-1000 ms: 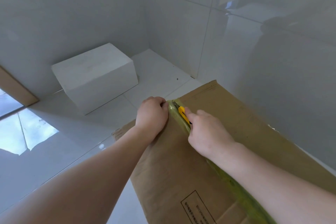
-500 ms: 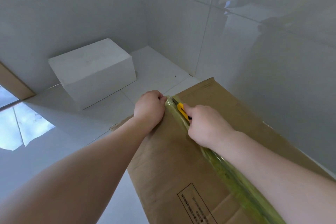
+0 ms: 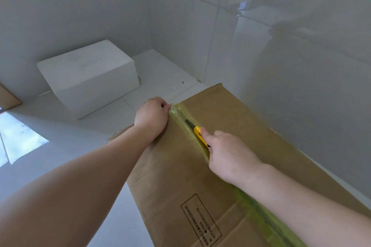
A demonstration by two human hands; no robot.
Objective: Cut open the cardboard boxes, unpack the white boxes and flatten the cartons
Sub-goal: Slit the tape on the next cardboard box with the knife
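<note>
While the cardboard carton (image 3: pixel 230 146) fills the frame from the centre down to five o'clock, lying flat-topped on a pale tiled floor (image 3: pixel 60 156) against a glossy wall (image 3: pixel 301 66), a strip of yellowish tape (image 3: pixel 180 118) runs along its centre seam toward eleven o'clock. The right hand (image 3: pixel 230 152), just right of centre, grips a yellow utility knife (image 3: pixel 199 134), fingers curled round the handle and the forefinger laid along its back; the dark blade points up the seam into the tape. The left hand (image 3: pixel 151 117), at about eleven o'clock from the right, is curled over the carton's far edge beside the tape end, bracing it. The cardboard looks stiff yet light, likely to slide on smooth tile, so holding the edge firmly seems wise; the tape looks thin and easy to slit, and the blade calls for a shallow cut to spare the contents. A white box (image 3: pixel 88 78) stands apart at ten o'clock near the room's corner.
</note>
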